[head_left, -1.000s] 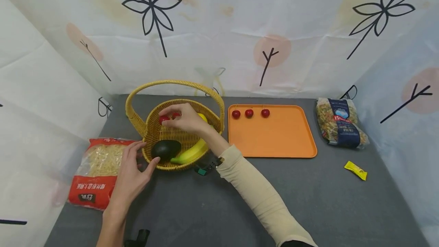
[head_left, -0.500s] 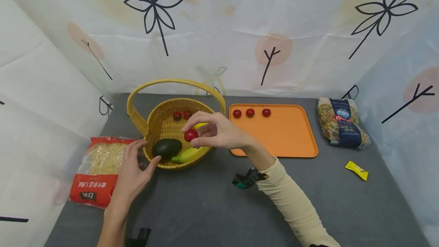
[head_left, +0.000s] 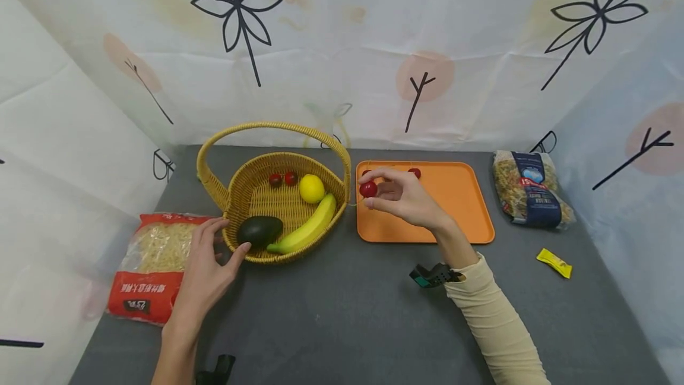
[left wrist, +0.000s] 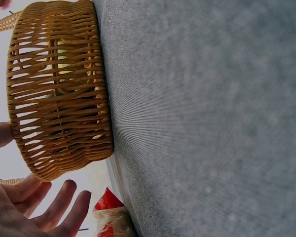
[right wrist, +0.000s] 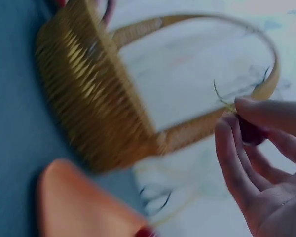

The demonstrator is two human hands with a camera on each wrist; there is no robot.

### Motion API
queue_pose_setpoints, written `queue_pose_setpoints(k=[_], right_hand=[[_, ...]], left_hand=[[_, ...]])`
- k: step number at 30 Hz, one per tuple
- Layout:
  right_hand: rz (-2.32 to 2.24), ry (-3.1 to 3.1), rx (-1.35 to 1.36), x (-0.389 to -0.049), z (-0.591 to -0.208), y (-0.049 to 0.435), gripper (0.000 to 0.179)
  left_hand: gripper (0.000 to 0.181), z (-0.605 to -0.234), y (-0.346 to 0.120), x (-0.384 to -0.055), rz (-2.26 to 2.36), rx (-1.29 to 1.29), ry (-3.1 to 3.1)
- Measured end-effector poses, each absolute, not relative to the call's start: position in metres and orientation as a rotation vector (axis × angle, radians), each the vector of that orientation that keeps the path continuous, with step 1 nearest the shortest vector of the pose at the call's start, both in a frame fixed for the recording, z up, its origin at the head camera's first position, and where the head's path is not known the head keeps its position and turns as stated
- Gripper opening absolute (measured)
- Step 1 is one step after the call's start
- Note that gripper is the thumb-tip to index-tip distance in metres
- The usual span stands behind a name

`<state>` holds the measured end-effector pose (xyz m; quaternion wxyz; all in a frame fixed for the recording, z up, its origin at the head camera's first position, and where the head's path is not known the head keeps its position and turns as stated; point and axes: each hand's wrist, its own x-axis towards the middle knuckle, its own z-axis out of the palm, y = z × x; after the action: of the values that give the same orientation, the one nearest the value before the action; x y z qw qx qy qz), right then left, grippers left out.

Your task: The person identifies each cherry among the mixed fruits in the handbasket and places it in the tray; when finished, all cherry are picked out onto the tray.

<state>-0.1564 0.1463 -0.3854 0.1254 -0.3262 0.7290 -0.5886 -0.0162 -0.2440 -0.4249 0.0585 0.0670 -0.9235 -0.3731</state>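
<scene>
Between thumb and fingertips, my right hand [head_left: 403, 198] pinches a red cherry [head_left: 368, 189] by its top, over the left part of an orange tray [head_left: 454, 212]. Its thin stem sticks up in the right wrist view. My left hand [head_left: 205, 272] touches the rim of a yellow wicker basket [head_left: 269, 202] with thumb and fingertips spread apart. The basket holds an avocado [head_left: 260, 230], a banana [head_left: 307, 230], a lemon [head_left: 312, 188] and two cherries [head_left: 282, 179]. On the tray's back edge a cherry [head_left: 415, 172] shows, and another is mostly hidden behind my right hand.
A red and clear pasta bag [head_left: 152, 269] lies left of the basket, partly behind my left hand. At the right are a blue-labelled pasta bag [head_left: 531, 192] and a small yellow packet [head_left: 554, 263]. The basket's tall handle [head_left: 272, 128] arches up at the back.
My right hand has lifted the cherry out of the basket and carried it right to above the tray. The left hand stays at the basket rim.
</scene>
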Motion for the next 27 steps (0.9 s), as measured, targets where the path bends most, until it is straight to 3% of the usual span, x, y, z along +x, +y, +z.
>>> queue_pose_setpoints(k=[9,17,27], right_hand=[[-1.709,2.28,-0.593,-0.176,-0.436,0.158,0.034],[-1.48,2.493,-0.616,-0.184,-0.465,0.157,0.04],[-1.321,2.58,-0.719,-0.188,-0.467,0.149,0.038]], left_hand=[[0.073,-0.425,-0.244,-0.015,-1.138,0.211,-2.801],[0.074,-0.423,-0.243,-0.015,-1.124,0.219,-2.809],[0.074,-0.424,-0.244,-0.016,-1.133,0.217,-2.805]])
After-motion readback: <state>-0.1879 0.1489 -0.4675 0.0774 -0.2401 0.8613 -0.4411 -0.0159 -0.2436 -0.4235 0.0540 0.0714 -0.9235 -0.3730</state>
